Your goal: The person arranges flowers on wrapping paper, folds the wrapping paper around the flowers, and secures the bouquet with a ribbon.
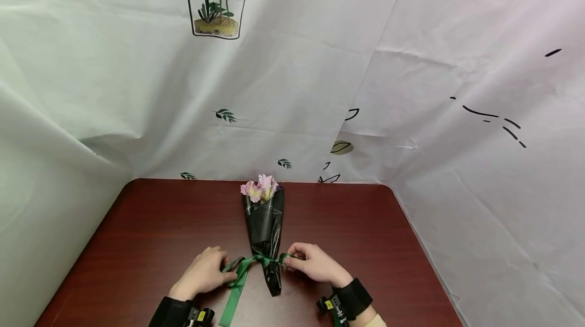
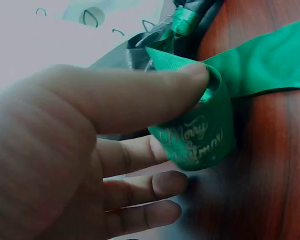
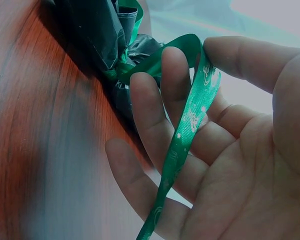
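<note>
A small bouquet of pale pink flowers (image 1: 260,189) in glossy black wrapping (image 1: 265,223) lies on the table, blooms pointing away. Green ribbon (image 1: 235,296) circles its narrow lower part, knotted at the front. To the left of the wrap, my left hand (image 1: 203,272) pinches a folded loop of ribbon (image 2: 195,137) printed with pale lettering, between thumb and fingers. On the other side my right hand (image 1: 317,264) pinches the opposite length of ribbon (image 3: 187,125) with thumb and index finger; its tail runs down across the palm. One loose tail trails toward the near edge at left.
The dark red-brown wooden table (image 1: 365,225) has rounded far corners. White cloth (image 1: 292,88) printed with plants and leaves hangs behind it and along both sides. Each wrist wears a black strap (image 1: 354,299) with a small camera.
</note>
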Demonstrator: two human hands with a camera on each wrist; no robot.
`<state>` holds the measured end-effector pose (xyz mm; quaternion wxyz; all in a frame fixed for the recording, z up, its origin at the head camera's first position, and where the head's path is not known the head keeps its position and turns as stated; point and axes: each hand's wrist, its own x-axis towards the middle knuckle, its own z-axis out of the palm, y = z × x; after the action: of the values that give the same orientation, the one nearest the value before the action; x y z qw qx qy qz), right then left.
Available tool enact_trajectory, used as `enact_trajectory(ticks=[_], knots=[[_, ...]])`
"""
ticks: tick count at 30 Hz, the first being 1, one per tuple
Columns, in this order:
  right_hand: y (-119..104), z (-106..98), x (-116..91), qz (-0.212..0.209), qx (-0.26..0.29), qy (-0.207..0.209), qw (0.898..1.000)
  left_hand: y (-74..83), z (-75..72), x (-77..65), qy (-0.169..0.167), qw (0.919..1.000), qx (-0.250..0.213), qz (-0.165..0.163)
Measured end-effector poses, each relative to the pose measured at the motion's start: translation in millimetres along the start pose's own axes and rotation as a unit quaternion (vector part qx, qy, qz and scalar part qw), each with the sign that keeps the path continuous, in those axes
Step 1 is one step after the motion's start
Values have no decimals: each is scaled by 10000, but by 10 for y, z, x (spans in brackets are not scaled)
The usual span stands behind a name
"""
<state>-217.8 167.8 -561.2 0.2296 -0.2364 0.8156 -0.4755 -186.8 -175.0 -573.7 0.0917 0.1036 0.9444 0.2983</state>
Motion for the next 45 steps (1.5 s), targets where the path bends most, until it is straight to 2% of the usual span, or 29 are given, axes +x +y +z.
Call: enact_trajectory(ticks=[4,6,11,14,20,25,28,33,35,37,40,45], knots=[[-7,-2,-10,15,-17,4,10000,-18,-54,-13,190,9984,-483,-227],[-14,-6,-16,27,-25,36,10000,-21,-92,-20,245,9976,-643,-95],[-34,-12,-29,20,-38,82,10000,-33,-193,-38,-85,9958,-603,684],[-46,-10,-36,-11,-61,66,10000,-53,-233,-45,-335,9930,-608,955],[-69,-13,-53,-11,-46,40,10000,-101,-253,-68,-629,9889,-666,1169],[-62,-12,-60,-25,-13,43,10000,-102,-191,-100,-928,9861,-634,1225],[-58,-9,-61,-31,-3,43,10000,-110,-139,-112,-852,9874,-366,1284],[-61,-8,-81,-15,38,32,10000,-130,-129,-111,-358,9881,-103,1493],[-62,-9,-94,-32,67,21,10000,-111,-151,-95,-265,9856,-322,1642],[-61,-11,-104,-35,83,18,10000,-67,-168,-64,-243,9796,-768,1841],[-59,-15,-108,-45,88,43,9999,35,-162,-4,-307,9655,-1593,2036],[-50,0,-86,-14,73,108,9999,215,-46,95,-433,9399,-2757,1970]])
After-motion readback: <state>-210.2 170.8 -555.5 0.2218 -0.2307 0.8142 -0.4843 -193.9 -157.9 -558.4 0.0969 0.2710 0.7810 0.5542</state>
